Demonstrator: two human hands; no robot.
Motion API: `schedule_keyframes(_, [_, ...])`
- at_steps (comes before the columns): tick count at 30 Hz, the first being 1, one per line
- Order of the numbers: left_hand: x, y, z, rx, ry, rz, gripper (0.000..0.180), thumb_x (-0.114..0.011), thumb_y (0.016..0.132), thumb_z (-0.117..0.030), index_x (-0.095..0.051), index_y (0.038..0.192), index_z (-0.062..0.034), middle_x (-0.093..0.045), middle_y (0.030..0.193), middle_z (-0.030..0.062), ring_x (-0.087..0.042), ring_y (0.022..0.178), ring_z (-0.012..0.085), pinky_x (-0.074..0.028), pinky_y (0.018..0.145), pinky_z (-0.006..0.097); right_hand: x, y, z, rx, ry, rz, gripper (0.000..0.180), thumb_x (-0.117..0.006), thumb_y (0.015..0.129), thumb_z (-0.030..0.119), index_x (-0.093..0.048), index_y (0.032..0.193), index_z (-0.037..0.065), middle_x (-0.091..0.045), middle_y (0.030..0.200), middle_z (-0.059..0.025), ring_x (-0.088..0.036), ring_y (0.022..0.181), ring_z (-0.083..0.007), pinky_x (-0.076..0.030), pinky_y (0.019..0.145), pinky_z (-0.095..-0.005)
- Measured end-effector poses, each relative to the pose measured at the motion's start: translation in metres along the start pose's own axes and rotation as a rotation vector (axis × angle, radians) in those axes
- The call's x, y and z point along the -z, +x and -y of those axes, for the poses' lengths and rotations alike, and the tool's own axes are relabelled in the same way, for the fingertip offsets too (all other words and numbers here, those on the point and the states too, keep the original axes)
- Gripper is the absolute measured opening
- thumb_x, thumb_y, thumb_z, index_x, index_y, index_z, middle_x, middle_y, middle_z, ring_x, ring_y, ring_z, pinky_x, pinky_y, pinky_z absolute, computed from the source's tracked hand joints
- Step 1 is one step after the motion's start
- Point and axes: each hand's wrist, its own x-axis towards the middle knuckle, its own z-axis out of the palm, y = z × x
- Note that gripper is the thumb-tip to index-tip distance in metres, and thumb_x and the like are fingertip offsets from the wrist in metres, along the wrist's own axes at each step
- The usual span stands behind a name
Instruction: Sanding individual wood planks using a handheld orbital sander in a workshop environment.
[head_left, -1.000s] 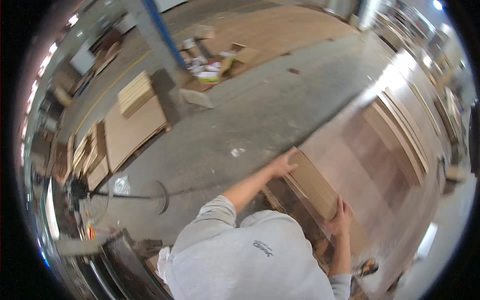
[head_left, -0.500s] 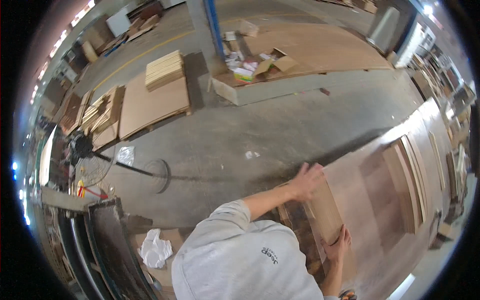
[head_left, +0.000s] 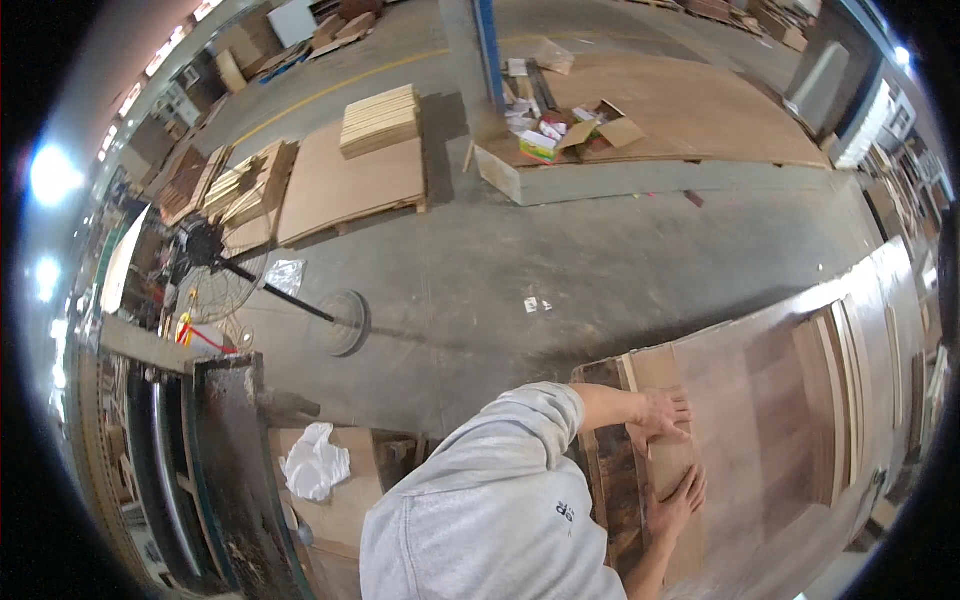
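Note:
A long, narrow wood panel (head_left: 672,462), brown and flat, lies along the left part of the worktable at my right side. My left hand (head_left: 660,414) rests across its top with the fingers stretched out and the thumb toward its left edge. Closer to me, my right hand (head_left: 676,506) lies on the same panel, fingers spread and reaching its right edge. Both hands touch the panel and neither is closed into a grip. Whether more panels lie beneath it is hard to make out.
Farther right on the worktable (head_left: 750,420) stands a stack of narrow boards (head_left: 822,400). A floor fan (head_left: 200,250) stands left. Beyond it are pallets with stacked slats (head_left: 382,118). An opened carton (head_left: 605,130) sits by a blue-edged column. A white plastic bag (head_left: 316,462) lies near me.
My left hand has come nearer and lower, from the far end of the panel onto its top. My right hand stays on the panel. The view has swung slightly.

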Motion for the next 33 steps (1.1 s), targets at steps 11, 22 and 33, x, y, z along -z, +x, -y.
schedule_keyframes(11, [0.005,0.004,-0.002,0.058,0.102,0.026,0.113,-0.087,0.06,-0.067,-0.046,0.156,-0.0228,-0.048,0.152,0.0225,-0.038,0.148,0.0421,-0.016,0.127,0.064,0.068,-0.128,-0.072,-0.419,-0.351,-0.029,0.088,-0.074,0.091,0.042,-0.038,0.158,-0.003,-0.04,0.159,-0.0302,-0.036,0.149,-0.0463,-0.03,0.124,-0.0528])
schedule_keyframes(22, [-0.046,-0.02,0.019,-0.12,-0.268,-0.224,0.106,-0.092,0.064,-0.032,-0.044,0.158,-0.0249,-0.053,0.149,0.0179,-0.051,0.136,0.0445,-0.043,0.115,0.052,0.01,-0.02,0.01,-0.318,0.279,0.068,0.077,-0.066,0.098,0.041,-0.038,0.16,0.006,-0.033,0.167,-0.0243,-0.028,0.156,-0.0376,-0.024,0.127,-0.0506])
schedule_keyframes(33, [0.057,0.0,-0.016,0.068,0.112,0.106,0.105,-0.089,0.067,-0.049,-0.045,0.158,-0.0207,-0.045,0.146,0.0197,-0.037,0.14,0.0406,-0.023,0.124,0.058,0.012,-0.118,-0.08,-0.945,0.235,-0.237,0.088,-0.056,0.098,0.062,-0.032,0.164,0.009,-0.025,0.17,-0.0237,-0.018,0.158,-0.0439,-0.012,0.128,-0.0598])
